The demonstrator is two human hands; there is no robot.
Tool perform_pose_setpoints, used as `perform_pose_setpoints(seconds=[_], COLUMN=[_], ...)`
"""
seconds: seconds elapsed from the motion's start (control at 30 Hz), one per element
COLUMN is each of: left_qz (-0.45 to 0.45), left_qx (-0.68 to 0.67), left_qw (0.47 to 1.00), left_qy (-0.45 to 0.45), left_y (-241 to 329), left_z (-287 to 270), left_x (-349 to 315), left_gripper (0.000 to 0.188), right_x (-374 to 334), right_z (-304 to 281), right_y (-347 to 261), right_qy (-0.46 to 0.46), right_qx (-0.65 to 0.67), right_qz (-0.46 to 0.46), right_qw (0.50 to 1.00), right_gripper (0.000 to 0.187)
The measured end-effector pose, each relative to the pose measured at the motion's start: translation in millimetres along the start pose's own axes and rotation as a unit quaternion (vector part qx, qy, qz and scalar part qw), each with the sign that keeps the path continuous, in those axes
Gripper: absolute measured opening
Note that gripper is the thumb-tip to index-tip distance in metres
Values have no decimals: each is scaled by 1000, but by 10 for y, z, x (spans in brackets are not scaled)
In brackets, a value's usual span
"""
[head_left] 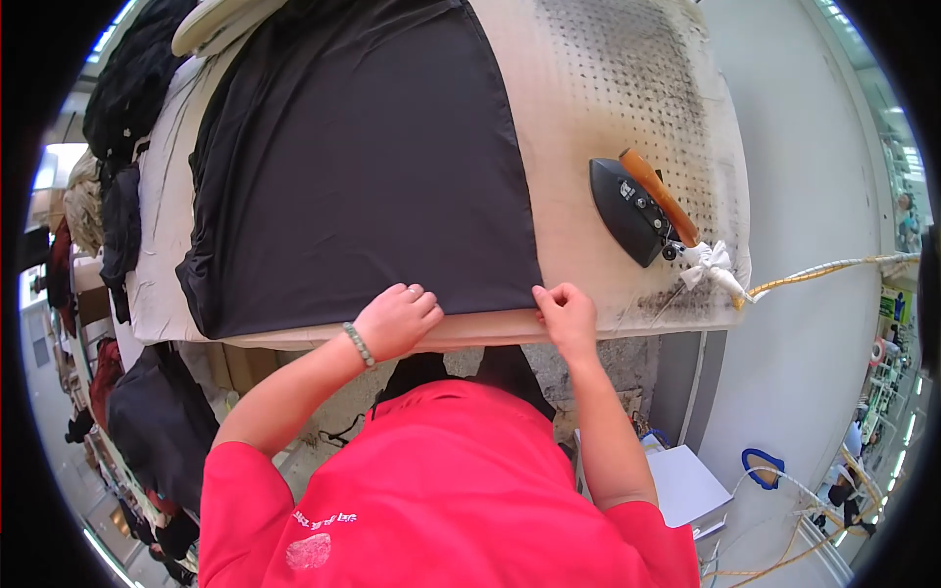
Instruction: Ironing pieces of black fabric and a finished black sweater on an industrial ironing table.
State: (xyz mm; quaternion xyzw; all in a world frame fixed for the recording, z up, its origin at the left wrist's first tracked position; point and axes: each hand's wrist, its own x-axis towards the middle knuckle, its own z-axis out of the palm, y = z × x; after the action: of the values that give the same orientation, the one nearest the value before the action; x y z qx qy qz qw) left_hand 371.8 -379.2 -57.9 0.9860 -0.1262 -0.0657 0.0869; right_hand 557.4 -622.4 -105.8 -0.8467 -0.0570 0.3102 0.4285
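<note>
Black fabric (363, 157) lies flat on a padded board (588, 118) (iron (637, 208) parked right); left hand (395, 319) and right hand (566, 312) pinch its near hem.

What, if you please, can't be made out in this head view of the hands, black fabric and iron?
- Left hand fingertips: curled onto the black fabric; grip unclear.
- Right hand: pinch at the fabric corner hidden by its fingers.
- Iron soleplate: faces down onto the pressing table.
- Fabric's far edge: cut off at the top.
</note>
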Motion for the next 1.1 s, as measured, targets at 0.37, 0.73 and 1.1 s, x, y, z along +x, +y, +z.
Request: perform_pose_setpoints(seconds=[0.37,0.73,1.1], left_qz=[-281,-173,-203], left_qx=[10,-180,-220], left_qw=[947,966,923], left_qy=[158,68,240], left_y=[-669,984,906], left_z=[280,436,322], left_x=[1238,995,867], left_gripper=[63,78,47], right_x=[-317,762,1013], right_z=[0,-1252,-1250], right_y=[-505,-1184,-1221], right_qy=[-47,139,-37], right_qx=[-56,-364,-457], right_qz=[-299,-442,-183], right_qw=[951,808,869], right_gripper=[13,45,49])
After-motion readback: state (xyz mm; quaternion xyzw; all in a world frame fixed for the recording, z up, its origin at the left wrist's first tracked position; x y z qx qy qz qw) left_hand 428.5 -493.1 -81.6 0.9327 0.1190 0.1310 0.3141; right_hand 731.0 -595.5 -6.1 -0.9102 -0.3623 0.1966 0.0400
